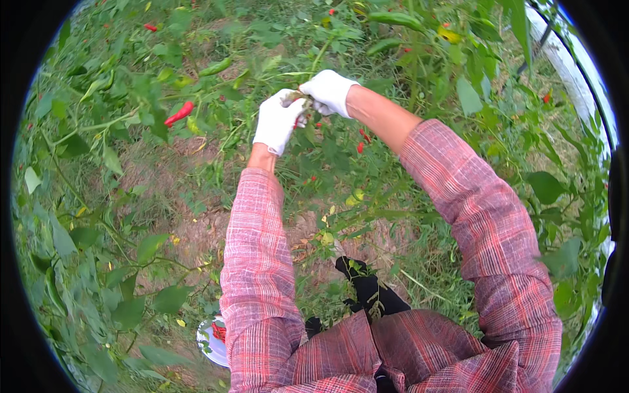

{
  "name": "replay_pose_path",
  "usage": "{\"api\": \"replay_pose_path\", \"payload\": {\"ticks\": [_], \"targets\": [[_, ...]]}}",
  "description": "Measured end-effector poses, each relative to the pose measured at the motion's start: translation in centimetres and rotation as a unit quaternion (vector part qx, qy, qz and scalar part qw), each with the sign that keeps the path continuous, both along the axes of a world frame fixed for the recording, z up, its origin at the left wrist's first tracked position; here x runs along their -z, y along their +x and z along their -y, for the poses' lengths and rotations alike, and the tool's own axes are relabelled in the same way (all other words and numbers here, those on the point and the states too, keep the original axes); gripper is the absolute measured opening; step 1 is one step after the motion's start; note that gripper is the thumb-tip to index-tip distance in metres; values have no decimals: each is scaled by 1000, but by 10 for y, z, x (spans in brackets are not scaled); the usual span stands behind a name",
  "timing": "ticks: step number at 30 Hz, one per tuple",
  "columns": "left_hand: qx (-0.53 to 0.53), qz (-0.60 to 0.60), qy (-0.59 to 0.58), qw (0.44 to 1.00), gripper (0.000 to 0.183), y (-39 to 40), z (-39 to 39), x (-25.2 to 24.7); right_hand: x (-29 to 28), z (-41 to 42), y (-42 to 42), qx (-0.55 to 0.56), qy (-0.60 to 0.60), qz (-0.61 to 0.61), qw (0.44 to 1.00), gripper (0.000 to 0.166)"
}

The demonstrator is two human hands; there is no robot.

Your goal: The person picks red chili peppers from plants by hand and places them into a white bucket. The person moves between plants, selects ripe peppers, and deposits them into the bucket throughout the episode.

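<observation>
Both my hands wear white gloves and meet in front of me among chili pepper plants. Between the thumb and fingers of my left hand (276,120) is a brownish-green plant bit (305,99). My right hand (331,93) closes on the same bit from the other side. A small red patch shows by my left fingers, perhaps part of a chili; the fingers hide most of it. Below and right of the hands hang small red chilies (360,147). A larger red chili pepper (179,114) hangs to the left of my left hand.
A pale bowl (212,352) with red chilies (219,332) stands on the ground at lower left, partly behind my left sleeve. Green chilies (396,20) hang on the plants at upper right. White sheeting (560,54) runs along the right edge. Leafy branches (130,304) reach in from the left.
</observation>
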State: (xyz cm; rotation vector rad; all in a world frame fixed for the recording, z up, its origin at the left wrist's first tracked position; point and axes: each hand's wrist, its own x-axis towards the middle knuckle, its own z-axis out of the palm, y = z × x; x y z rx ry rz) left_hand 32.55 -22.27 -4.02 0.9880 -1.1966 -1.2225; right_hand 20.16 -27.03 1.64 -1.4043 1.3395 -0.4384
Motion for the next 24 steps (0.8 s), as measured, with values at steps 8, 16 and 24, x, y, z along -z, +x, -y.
{"api": "replay_pose_path", "payload": {"ticks": [8,16,24], "targets": [[-176,0,25,984,11,-45,-3,4,27,19,-4,-86,-205,-120,968,23],[-278,215,-77,933,11,-67,-46,-21,14,31,-1,-88,-307,-277,906,15],[2,-547,129,827,9,-35,-48,22,-6,2,-9,-26,27,76,996,33]]}}
